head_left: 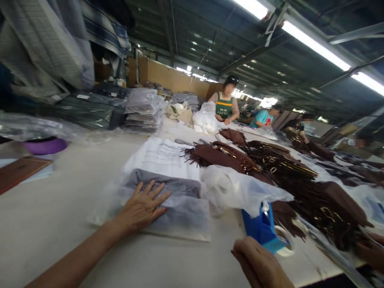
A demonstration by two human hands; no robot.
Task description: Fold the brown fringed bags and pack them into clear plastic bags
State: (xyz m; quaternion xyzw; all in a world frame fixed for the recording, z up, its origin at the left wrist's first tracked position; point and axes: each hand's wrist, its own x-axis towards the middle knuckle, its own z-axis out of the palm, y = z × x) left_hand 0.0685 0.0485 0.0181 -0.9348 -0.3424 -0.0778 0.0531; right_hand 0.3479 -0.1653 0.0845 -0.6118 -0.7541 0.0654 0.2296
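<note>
My left hand (142,208) lies flat with spread fingers on a frosted plastic bag (183,216). A dark grey folded item (180,186) shows at the bag's upper part. Printed white sheets (171,154) lie just behind it. My right hand (258,256) is over the table's front part, its fingers curled together; what they hold, if anything, is hidden. Just beyond that hand stands a blue tape dispenser (259,226), with a white tape roll (285,242) beside it.
Brown fringed pieces with gold hardware (270,160) cover the right side. A crumpled white bag (237,188) lies before them. Bagged stacks (144,110) stand at the back left, a brown flat item (21,172) at the left. Several people work beyond; another person's hand (372,250) is at far right.
</note>
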